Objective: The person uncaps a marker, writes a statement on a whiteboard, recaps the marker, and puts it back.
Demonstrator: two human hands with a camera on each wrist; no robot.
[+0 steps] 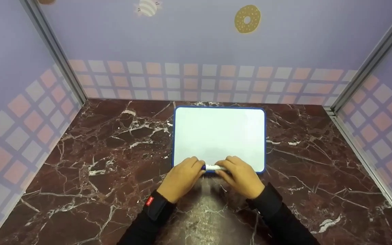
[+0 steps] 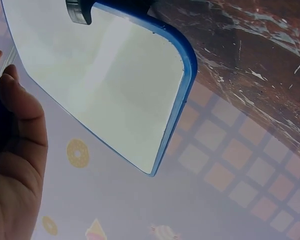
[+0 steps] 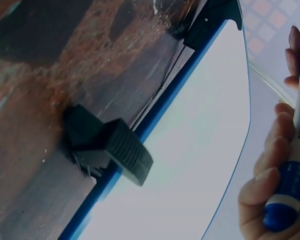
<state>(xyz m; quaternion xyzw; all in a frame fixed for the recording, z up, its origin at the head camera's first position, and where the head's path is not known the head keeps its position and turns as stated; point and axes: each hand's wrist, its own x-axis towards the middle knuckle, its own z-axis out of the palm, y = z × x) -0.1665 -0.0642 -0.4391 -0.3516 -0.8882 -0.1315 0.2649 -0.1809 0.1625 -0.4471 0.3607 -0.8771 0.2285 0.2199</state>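
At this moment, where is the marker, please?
In the head view, the marker is held between the left hand and right hand, at the whiteboard's lower edge.

We see soft, fairly even light in the head view, where the whiteboard (image 1: 219, 136) is the brightest patch. Below it, a hazy sheen lies on the worktop (image 1: 206, 217), with blurry-edged shadows alongside. In the left wrist view, we notice a pale streak of glare across the whiteboard. The right wrist view looks dimmer to us, its worktop murky and soft in places.
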